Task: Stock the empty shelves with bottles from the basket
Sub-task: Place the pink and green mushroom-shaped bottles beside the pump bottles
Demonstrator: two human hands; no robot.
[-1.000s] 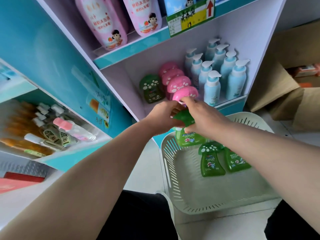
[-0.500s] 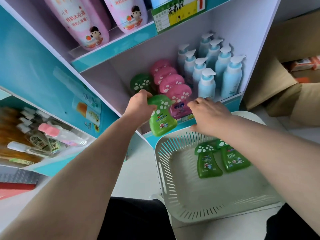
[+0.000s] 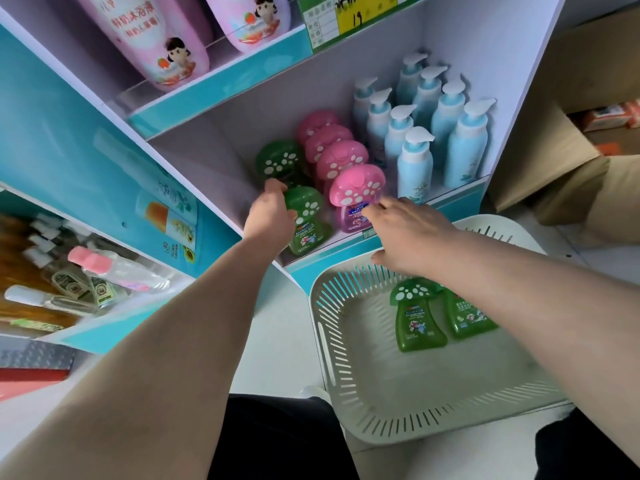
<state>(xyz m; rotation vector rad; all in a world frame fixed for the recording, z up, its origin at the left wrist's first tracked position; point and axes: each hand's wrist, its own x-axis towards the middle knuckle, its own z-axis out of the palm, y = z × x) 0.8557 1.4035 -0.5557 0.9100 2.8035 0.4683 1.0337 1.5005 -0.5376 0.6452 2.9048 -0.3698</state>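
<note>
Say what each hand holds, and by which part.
Left hand grips the green mushroom-capped plastic bottle at its cap and neck; right hand holds nothing.

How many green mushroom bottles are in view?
4: rear shelf bottle; front shelf bottle, gripped by left hand; left basket bottle; right basket bottle. Others may be hidden.

On the shelf (image 3: pixel 332 252) a file of capped bottles (image 3: pixel 353 195) runs front to back; pump bottles (image 3: pixel 415 161) stand in rows to its right; to its left the held bottle (image 3: pixel 306 223), in the left hand (image 3: pixel 272 216), stands before a rear bottle (image 3: pixel 277 161); the basket (image 3: pixel 320 327) sits below in front, two bottles (image 3: pixel 417 317) lying side by side in it.
</note>
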